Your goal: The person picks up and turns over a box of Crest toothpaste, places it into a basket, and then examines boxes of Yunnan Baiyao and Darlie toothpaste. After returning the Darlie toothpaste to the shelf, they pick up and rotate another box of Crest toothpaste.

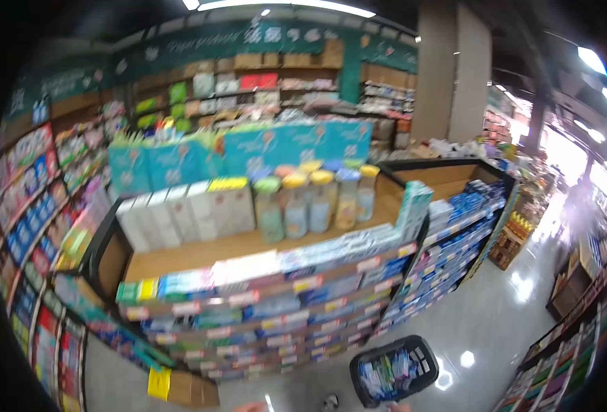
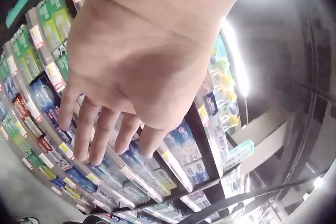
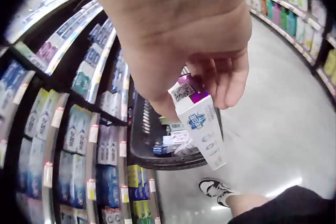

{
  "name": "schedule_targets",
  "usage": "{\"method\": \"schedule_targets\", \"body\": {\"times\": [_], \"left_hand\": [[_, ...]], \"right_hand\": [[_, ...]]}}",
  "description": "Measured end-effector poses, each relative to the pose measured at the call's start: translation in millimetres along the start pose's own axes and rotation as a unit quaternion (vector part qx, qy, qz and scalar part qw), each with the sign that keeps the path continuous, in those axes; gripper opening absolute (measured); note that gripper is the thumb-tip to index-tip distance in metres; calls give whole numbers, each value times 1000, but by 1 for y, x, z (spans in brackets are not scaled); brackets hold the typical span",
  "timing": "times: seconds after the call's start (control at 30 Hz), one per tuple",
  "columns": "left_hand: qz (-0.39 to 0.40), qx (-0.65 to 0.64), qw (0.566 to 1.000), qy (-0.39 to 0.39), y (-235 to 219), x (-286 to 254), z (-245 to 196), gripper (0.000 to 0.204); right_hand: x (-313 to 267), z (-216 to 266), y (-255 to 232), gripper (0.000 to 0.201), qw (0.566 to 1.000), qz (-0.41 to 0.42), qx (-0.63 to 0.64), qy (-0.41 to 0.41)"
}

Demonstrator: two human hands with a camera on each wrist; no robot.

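Note:
In the right wrist view my right hand (image 3: 194, 40) grips a slim white toothpaste box (image 3: 202, 129) with a purple end, a QR code and a blue logo. The box tilts downward, overlapping the black shopping basket (image 3: 170, 165), which holds several small cartons. My left hand (image 2: 139, 71) has its palm toward the wrist camera and its fingers loosely extended, with nothing held. Behind it are shelves of boxed toothpaste (image 2: 184, 148). In the head view only slivers of the hands show at the bottom edge.
A long shelf unit (image 1: 269, 323) of small cartons runs across the front, with lidded plastic jars (image 1: 296, 206) on top. The basket stands on the shiny floor (image 1: 475, 329) beside it. A cardboard box (image 1: 192, 390) lies at lower left. More shelves (image 1: 585, 350) line the right.

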State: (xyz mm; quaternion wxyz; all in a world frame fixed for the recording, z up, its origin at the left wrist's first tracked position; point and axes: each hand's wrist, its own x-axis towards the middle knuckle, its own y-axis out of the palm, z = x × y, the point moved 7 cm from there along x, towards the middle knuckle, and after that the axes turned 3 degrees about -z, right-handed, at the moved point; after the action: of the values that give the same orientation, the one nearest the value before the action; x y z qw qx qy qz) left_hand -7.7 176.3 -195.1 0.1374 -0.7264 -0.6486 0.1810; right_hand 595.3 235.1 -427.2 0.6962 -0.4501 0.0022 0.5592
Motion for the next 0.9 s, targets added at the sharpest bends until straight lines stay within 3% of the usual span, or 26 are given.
{"method": "schedule_targets", "body": {"times": [0.03, 0.07, 0.1, 0.13, 0.17, 0.23, 0.3, 0.33, 0.37, 0.47, 0.53, 0.63, 0.73, 0.9], "left_hand": [[-27, -2, 1000, -11, 0, -31, 13, 54], [-57, -5, 998, -32, -7, -54, 2, 55], [-86, -6, 992, -87, -18, -65, -4, 48], [-116, -11, 983, -142, -34, -75, -27, 41], [-128, -28, 982, -135, -41, -81, -39, 40], [-148, -72, 979, -124, -50, -88, -58, 39], [-164, -89, 978, -98, -59, -92, -71, 38], [-171, -78, 979, -77, -62, -92, -75, 37], [-180, -95, 977, -65, -63, -90, -76, 38], [-179, -170, 968, -42, -57, -87, -95, 46], [-167, -243, 955, -24, -49, -86, -95, 60], [-177, -274, 942, 75, -47, -85, -114, 72], [-193, -322, 923, 87, -44, -88, -125, 87], [-184, -355, 912, 93, -38, -85, -133, 88]], "right_hand": [[-47, 59, -16, 76, 996, 69, -37, 48], [-40, 77, -4, 64, 992, 108, -63, 13], [10, 44, 28, 60, 983, 56, 172, -26], [-30, 97, 20, 48, 978, -11, 189, -82], [-66, 144, 15, 44, 971, -12, 222, -84], [-46, 163, 55, 39, 937, 66, 335, -78], [-75, 226, 57, 33, 947, 89, 268, -154], [-95, 258, 61, 30, 940, 144, 263, -163], [-133, 295, 55, 30, 908, 177, 327, -192], [-215, 370, 29, 36, 866, 303, 306, -253], [-248, 390, 19, 37, 849, 340, 300, -271], [-292, 399, 5, 38, 829, 376, 317, -265], [-304, 389, 3, 38, 821, 394, 316, -267], [-314, 370, -9, 37, 840, 376, 276, -275]]}}
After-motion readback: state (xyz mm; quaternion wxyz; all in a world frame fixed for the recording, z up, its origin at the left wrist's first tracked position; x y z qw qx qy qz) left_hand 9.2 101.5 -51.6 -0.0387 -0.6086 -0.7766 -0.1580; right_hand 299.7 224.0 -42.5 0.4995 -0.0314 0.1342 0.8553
